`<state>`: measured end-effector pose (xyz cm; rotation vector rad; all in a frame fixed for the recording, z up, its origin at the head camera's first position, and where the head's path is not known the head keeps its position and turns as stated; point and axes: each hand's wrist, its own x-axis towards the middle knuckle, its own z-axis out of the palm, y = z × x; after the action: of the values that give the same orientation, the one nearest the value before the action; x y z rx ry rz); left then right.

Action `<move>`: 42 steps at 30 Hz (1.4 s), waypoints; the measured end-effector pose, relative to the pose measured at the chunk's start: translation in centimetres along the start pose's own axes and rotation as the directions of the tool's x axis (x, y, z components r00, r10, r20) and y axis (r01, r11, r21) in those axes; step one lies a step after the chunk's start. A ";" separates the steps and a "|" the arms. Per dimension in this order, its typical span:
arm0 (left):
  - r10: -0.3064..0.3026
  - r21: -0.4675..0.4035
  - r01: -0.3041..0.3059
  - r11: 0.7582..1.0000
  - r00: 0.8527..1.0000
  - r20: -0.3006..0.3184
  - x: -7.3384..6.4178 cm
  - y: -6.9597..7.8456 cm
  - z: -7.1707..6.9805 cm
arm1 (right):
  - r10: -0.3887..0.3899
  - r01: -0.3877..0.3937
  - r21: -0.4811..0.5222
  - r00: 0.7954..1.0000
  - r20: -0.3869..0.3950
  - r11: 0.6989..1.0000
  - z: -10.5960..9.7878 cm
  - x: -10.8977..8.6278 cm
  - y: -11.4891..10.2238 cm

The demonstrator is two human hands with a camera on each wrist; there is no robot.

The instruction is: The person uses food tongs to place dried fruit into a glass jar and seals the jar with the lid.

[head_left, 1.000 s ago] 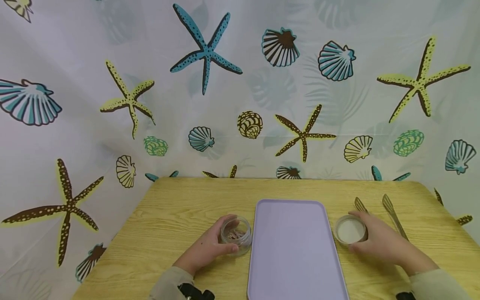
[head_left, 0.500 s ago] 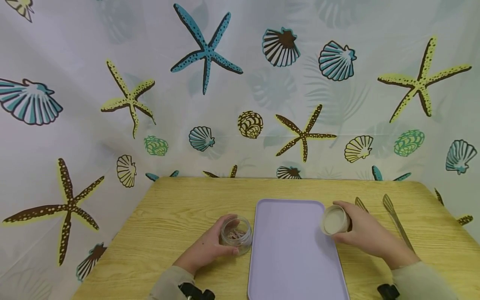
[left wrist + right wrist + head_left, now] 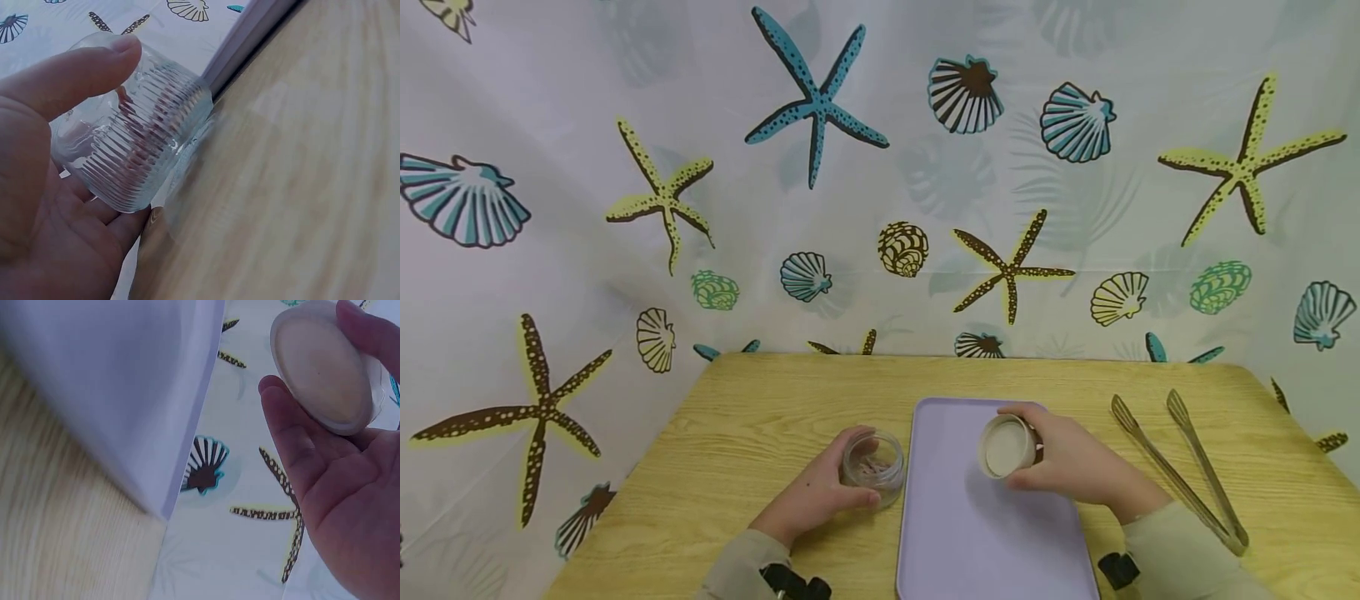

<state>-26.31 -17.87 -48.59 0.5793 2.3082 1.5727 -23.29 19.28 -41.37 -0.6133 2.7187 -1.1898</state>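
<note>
My left hand (image 3: 822, 487) grips a clear glass jar (image 3: 874, 467) on the wooden table, its thumb and fingers curled round opposite sides. Ribbed walls show on the jar (image 3: 147, 128) in the left wrist view, with brownish-pink bits inside. Above the lilac tray (image 3: 970, 533), my right hand (image 3: 1070, 460) holds a small round beige thing (image 3: 1006, 447) shaped like a shallow cup or lid. The right wrist view shows its flat beige underside (image 3: 322, 369) within a paler rim, pinched between thumb and fingers.
Metal tongs (image 3: 1237, 540) lie spread on the wooden table (image 3: 760, 408), right of the tray. The tray's left edge runs close beside the jar. A curtain (image 3: 850, 192) printed with shells and starfish hangs behind and at both sides.
My right hand has lifted the round beige thing off the table and carried it left over the tray. The tongs are now fully uncovered. My left hand stays on the jar.
</note>
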 end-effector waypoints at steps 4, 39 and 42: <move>0.005 0.019 -0.004 1.000 1.000 -0.014 0.0 0.1 -0.1 | -0.048 0.049 -0.014 0.999 0.022 0.999 1.5 1.5 -0.9; -0.013 0.055 0.020 0.998 0.993 -0.114 -0.2 1.2 0.3 | -0.181 0.195 -0.125 0.977 0.116 0.973 8.3 8.0 -6.6; -0.013 0.064 0.021 0.998 0.992 -0.123 -0.2 1.3 0.4 | -0.207 0.226 -0.168 0.971 0.124 0.960 8.3 8.1 -6.7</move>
<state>-25.75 -17.25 -47.51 0.4892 2.4550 1.5714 -26.40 6.23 -41.72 -0.9903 2.7439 -0.9233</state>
